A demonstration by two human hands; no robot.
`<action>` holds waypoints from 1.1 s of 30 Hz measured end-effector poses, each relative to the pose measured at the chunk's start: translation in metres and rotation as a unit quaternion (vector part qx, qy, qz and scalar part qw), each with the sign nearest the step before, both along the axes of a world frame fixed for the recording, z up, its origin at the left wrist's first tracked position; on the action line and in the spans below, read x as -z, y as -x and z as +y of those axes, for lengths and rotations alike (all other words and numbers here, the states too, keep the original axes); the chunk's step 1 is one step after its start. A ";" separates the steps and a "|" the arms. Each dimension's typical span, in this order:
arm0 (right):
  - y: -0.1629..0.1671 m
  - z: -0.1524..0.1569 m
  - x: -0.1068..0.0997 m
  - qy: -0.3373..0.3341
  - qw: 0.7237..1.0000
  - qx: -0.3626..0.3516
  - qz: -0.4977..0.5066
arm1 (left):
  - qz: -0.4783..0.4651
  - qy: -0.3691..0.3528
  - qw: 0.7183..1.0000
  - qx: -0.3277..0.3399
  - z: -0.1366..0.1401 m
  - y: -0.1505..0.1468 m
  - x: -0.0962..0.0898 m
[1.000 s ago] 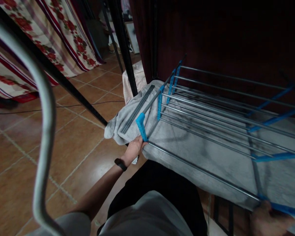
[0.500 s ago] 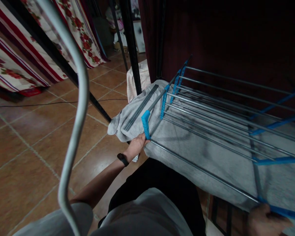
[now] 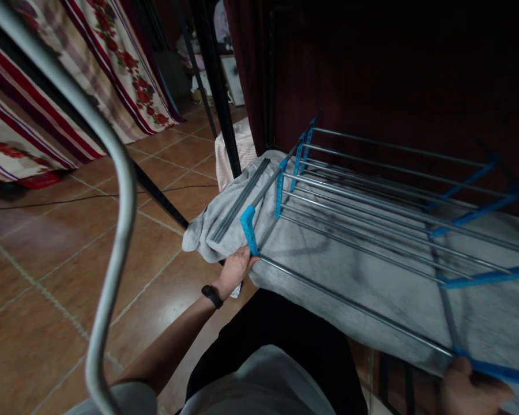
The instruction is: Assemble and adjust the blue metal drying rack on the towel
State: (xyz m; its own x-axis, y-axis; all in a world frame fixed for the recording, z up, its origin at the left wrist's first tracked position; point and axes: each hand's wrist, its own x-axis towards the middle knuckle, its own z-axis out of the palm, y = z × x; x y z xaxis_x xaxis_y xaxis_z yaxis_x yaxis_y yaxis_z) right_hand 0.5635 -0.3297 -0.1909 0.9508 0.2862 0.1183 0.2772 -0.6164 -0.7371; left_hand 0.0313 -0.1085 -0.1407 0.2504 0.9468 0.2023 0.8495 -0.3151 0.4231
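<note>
A drying rack (image 3: 346, 308) of thin metal rods with blue plastic brackets (image 3: 248, 226) rests on a grey cloth (image 3: 320, 242). My left hand (image 3: 237, 266), a black band on its wrist, is closed on the rack's near left corner, at the foot of a blue bracket. At the near right corner my right hand (image 3: 471, 385) grips the rack where the front rod meets a long blue bracket (image 3: 501, 370); its fingers are partly hidden and a little blurred. Beyond my left hand, several loose grey tubes (image 3: 242, 199) lie together on the cloth.
A bent pale tube (image 3: 125, 190) crosses the view close on the left. Black metal posts (image 3: 216, 86) stand beyond the cloth's left end. Striped floral curtains (image 3: 108, 69) hang at the far left, and a thin cable (image 3: 82, 199) runs over the tiled floor (image 3: 52, 253).
The whole view has shifted slightly, so the rack, cloth and curtains sit a bit further left and mostly lower. Both hands keep their hold at the same corners.
</note>
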 end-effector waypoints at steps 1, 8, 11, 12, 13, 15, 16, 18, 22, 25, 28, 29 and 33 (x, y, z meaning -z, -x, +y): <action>0.002 0.001 -0.002 0.001 1.000 0.018 0.004 | 0.000 -0.002 1.000 -0.006 0.000 0.000 0.001; 0.009 0.006 -0.009 0.021 0.998 0.050 0.016 | -0.013 -0.018 1.000 -0.002 -0.002 -0.002 -0.001; 0.014 0.006 -0.010 0.001 0.999 0.045 0.014 | -0.056 -0.008 0.998 0.028 -0.002 0.002 -0.005; 0.016 0.007 -0.011 -0.003 0.999 0.041 0.015 | -0.072 0.004 0.997 0.040 -0.001 0.005 -0.007; 0.019 0.008 -0.012 -0.004 0.999 0.038 0.016 | -0.088 0.022 0.995 0.052 0.000 0.008 -0.008; 0.023 0.009 -0.016 -0.002 0.999 0.034 0.019 | -0.119 0.069 0.987 0.079 0.004 0.016 -0.011; 0.025 0.010 -0.018 -0.003 0.999 0.034 0.021 | -0.135 0.092 0.982 0.093 0.006 0.021 -0.012; 0.027 0.010 -0.020 -0.004 0.999 0.033 0.021 | -0.159 0.108 0.976 0.101 0.012 0.033 -0.012; 0.022 0.006 -0.015 0.024 0.999 0.026 0.026 | -0.086 -0.030 0.995 -0.031 0.025 0.052 -0.007; 0.015 0.004 -0.006 0.051 0.998 0.018 0.041 | 0.066 -0.097 0.983 -0.141 0.032 0.058 -0.003; 0.009 0.003 0.003 0.056 0.997 0.019 0.041 | 0.201 -0.088 0.959 -0.181 0.036 0.056 -0.002; 0.008 0.003 0.006 0.053 0.998 0.020 0.036 | 0.233 -0.082 0.951 -0.188 0.037 0.054 -0.003; 0.004 0.003 0.015 0.023 0.999 0.023 0.004 | 0.298 -0.051 0.931 -0.207 0.043 0.049 -0.008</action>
